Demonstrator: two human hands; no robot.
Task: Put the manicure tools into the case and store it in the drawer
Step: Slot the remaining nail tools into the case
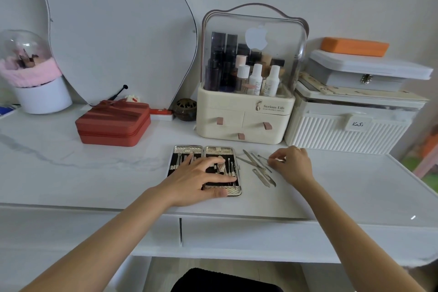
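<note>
Manicure case [187, 149] lies open flat on the white table [71, 173], near the front edge, both halves up, several tools already seated in the black lining. Left hand [201, 178] spread flat over the case, fingers splayed, pressing it down; grips nothing. Right hand [290, 166] just right of the case, thumb and fingertips pinched on the end of one thin metal tool [263, 157]; grip looks light, tool mostly on the table. Other loose tools [264, 176] lie between hand and case, some crossing each other. Step in hand, as judged: filling the case, roughly midway. Next move calls for lifting the pinched tool clear of its neighbours and sliding it under a free strap, which the left hand partly covers and may need to uncover. Table drawer [237, 239] below the front edge is shut; case must be closed first. Around: cream makeup organiser [244, 123] just behind the case, red zip box [113, 125] to the left, white ribbed bin [343, 135] to the right. None blocks the work.
</note>
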